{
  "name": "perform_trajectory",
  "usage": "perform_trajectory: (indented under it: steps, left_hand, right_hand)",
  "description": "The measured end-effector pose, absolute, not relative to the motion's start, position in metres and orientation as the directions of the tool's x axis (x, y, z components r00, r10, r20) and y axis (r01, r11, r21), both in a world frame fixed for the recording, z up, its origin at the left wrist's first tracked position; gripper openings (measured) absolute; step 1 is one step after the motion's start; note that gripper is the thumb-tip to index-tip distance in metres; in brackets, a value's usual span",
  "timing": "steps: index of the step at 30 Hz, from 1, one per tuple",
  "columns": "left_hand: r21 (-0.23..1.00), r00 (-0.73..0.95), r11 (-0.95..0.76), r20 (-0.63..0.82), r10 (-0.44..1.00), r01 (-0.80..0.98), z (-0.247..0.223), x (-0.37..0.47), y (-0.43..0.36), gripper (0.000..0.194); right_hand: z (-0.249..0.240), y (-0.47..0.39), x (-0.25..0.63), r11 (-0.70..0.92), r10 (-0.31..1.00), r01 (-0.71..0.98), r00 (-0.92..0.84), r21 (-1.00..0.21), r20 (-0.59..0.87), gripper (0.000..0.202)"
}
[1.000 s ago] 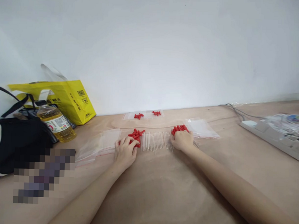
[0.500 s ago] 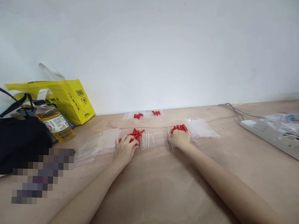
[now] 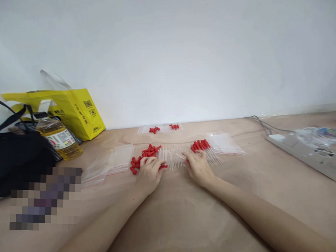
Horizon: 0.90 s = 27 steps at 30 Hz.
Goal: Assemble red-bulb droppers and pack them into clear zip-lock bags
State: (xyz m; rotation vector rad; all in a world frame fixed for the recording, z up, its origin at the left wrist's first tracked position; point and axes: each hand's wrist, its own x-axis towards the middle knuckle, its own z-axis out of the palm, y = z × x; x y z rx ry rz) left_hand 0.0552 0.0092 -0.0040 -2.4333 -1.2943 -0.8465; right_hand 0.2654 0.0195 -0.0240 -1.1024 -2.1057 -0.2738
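Note:
My left hand point(image 3: 149, 174) is closed in a pinch on a red rubber bulb point(image 3: 163, 166), its tip pointing right. My right hand point(image 3: 199, 168) pinches a thin clear dropper tube point(image 3: 179, 156), tilted above a row of similar tubes point(image 3: 173, 160) on the table. A loose heap of red bulbs point(image 3: 150, 150) lies just beyond my left hand. On the right, behind my right hand, several droppers with red bulbs fitted point(image 3: 203, 144) lie side by side. My fingers partly hide both held pieces.
Clear zip bags point(image 3: 119, 159) lie left of the heap, and more bags point(image 3: 225, 143) sit at right. Filled bags point(image 3: 164, 129) lie by the wall. A yellow bag point(image 3: 87, 116), an oil bottle point(image 3: 61, 140) and a black bag point(image 3: 20, 157) stand left; a power strip point(image 3: 304, 154) lies right.
My right hand has left the finished droppers and moved left, now holding a bare tube. The left hand has drawn a bulb from the heap, moving right.

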Motion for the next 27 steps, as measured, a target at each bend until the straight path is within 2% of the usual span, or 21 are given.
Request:
perform_trajectory:
  steps: [3, 5, 10, 16, 27]
  left_hand:
    - [0.031, 0.473, -0.602, 0.587, 0.657, 0.798, -0.004, 0.0623, 0.0035, 0.012]
    - [0.024, 0.471, -0.602, 0.598, 0.648, 0.798, -0.0044, 0.0639, 0.0018, 0.012]
    - [0.07, 0.414, -0.606, 0.668, 0.618, 0.792, -0.0054, 0.0629, 0.0022, 0.01]
    - [0.184, 0.398, -0.671, 0.681, 0.614, 0.718, -0.006, 0.063, 0.0036, 0.019]
    - [0.156, 0.403, -0.706, 0.728, 0.555, 0.69, -0.0128, 0.0621, 0.0095, 0.023]
  right_hand:
    - [-0.0272, 0.0139, 0.2615, 0.648, 0.549, 0.761, -0.439, -0.03, 0.711, 0.026]
    - [-0.0271, 0.0125, 0.2603, 0.659, 0.539, 0.752, -0.464, -0.009, 0.703, 0.023]
    - [-0.0284, 0.0125, 0.2589, 0.694, 0.536, 0.717, -0.454, -0.066, 0.711, 0.019]
    - [-0.0295, 0.0109, 0.2576, 0.71, 0.536, 0.701, -0.479, -0.064, 0.695, 0.019]
    - [-0.0324, 0.0118, 0.2565, 0.764, 0.498, 0.644, -0.548, -0.04, 0.672, 0.029]
